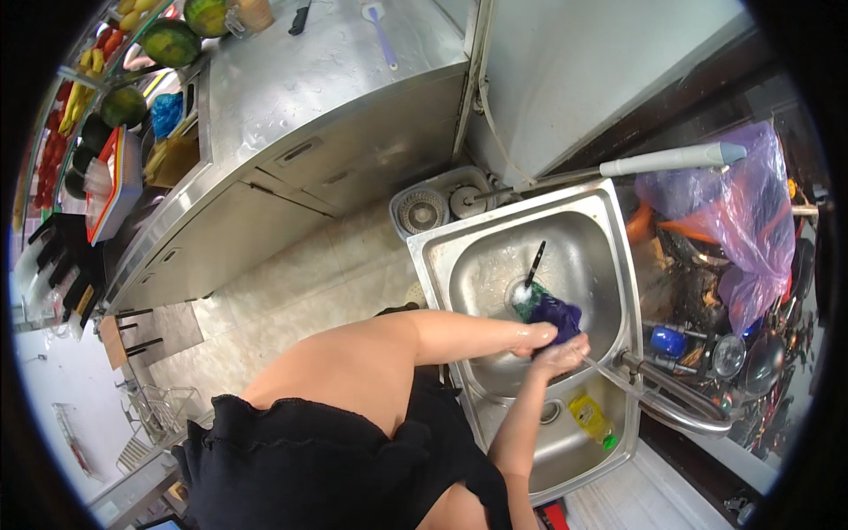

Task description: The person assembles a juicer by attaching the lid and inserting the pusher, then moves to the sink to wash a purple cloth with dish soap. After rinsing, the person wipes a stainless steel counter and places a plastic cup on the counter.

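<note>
Over the larger basin of the steel sink (609, 291), my left hand (535, 337) and my right hand (562, 356) are closed together on a wet dark purple cloth (556, 316). The cloth hangs down into the basin, and its lower part lies by a green scouring pad (533, 305) with white suds. Beside the pad, a thin black handle (535, 263) sticks up near the drain; what it belongs to is hidden. The steel faucet (676, 402) reaches toward my right hand, and a clear streak that looks like water runs from it to my fingers.
A yellow bottle with a green cap (592, 420) lies in the smaller basin. Purple plastic bags (751, 212) and jumbled utensils crowd the right side. A steel counter (291, 97) holds a purple-handled spatula (382, 35) and watermelons (172, 42). A grey tub (402, 199) stands behind the sink.
</note>
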Action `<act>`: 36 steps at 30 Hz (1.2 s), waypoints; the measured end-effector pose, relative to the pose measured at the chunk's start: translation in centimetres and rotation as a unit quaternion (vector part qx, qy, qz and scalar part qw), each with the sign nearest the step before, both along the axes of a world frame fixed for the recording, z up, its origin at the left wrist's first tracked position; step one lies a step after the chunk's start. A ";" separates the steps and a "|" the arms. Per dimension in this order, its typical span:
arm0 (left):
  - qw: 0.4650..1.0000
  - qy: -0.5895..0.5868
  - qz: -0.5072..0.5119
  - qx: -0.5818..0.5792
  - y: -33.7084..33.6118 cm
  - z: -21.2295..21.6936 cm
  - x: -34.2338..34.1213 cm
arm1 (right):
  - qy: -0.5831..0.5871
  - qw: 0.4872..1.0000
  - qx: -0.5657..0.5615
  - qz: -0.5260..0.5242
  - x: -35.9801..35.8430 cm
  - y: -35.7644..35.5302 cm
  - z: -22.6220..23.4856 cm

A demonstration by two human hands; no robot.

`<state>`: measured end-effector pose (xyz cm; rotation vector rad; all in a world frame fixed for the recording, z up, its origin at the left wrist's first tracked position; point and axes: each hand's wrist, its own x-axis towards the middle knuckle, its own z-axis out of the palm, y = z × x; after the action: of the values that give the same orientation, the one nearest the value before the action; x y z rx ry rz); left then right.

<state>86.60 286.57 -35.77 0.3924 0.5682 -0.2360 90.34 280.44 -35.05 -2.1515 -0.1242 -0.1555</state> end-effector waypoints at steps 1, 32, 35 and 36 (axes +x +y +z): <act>0.998 -0.019 -0.035 0.040 0.2 0.4 -0.7 | 0.067 0.997 0.049 -0.006 2.4 -1.9 -1.3; 0.985 0.005 0.046 -0.169 1.2 -0.9 0.3 | 0.040 0.991 -0.109 0.074 1.2 0.6 0.6; 0.982 -0.034 0.023 -0.187 1.5 -2.0 0.3 | -0.041 0.990 -0.054 0.123 -1.3 1.0 1.3; 0.989 -0.049 0.013 -0.142 0.6 -1.9 -0.1 | 0.024 0.995 -0.057 0.074 1.9 -0.6 -0.6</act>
<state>86.49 287.20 -37.65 0.1191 0.4342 -0.2665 92.24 279.88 -35.65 -2.2477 -0.2693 -0.0098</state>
